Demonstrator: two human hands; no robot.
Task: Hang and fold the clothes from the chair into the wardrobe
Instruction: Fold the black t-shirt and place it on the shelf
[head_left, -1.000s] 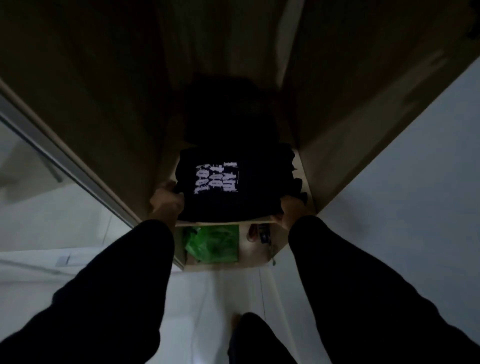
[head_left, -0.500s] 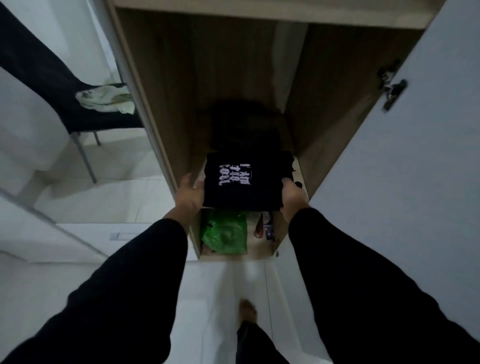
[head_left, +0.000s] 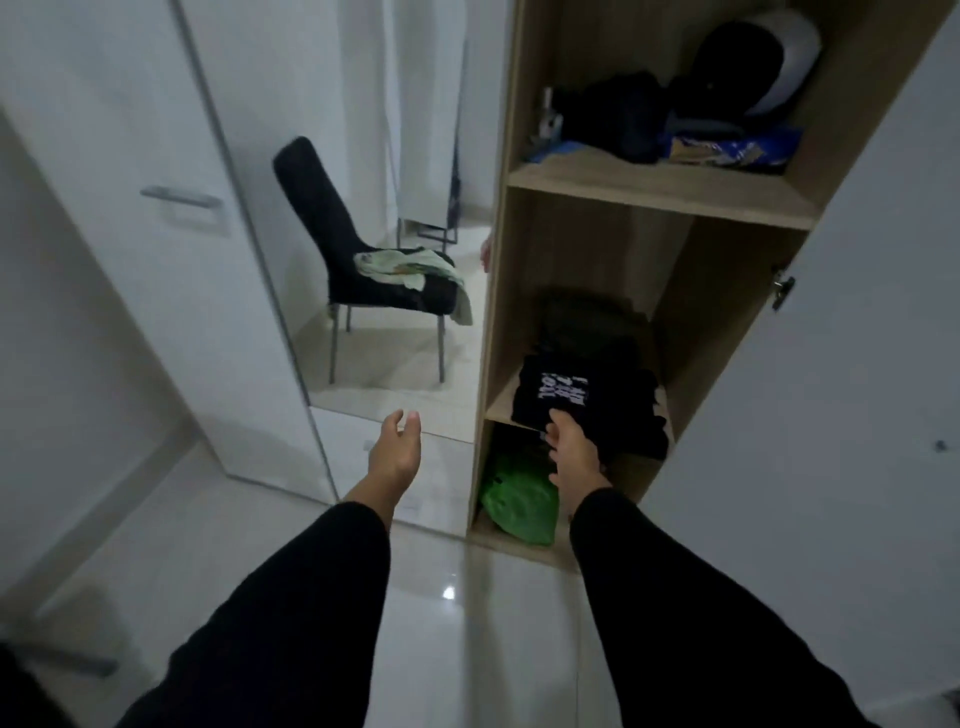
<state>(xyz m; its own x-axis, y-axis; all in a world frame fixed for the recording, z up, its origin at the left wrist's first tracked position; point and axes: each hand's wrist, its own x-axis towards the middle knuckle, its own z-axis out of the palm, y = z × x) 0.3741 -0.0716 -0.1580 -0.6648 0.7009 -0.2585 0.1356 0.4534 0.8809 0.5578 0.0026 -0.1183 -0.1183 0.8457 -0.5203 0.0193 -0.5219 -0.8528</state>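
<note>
A folded black t-shirt (head_left: 563, 397) with white print lies on top of a dark folded stack on the wardrobe's lower shelf (head_left: 500, 404). My right hand (head_left: 574, 452) rests on the shirt's front edge with its fingers laid against the cloth. My left hand (head_left: 397, 449) hangs free and relaxed in the air to the left of the wardrobe, holding nothing. In the mirror, a black chair (head_left: 337, 234) shows with a pale green garment (head_left: 410, 267) draped over its seat.
A green plastic bag (head_left: 519, 501) fills the bottom compartment. The upper shelf (head_left: 654, 189) carries dark bags, a blue packet (head_left: 727, 148) and a helmet (head_left: 758, 57). The open white wardrobe door (head_left: 841, 415) stands at my right, the mirror panel (head_left: 363, 130) at my left. The floor is glossy tile.
My left hand has let go of the black shirt and swung out to the left. My head has risen and pulled back, showing the upper shelf. My right hand stays at the shirt.
</note>
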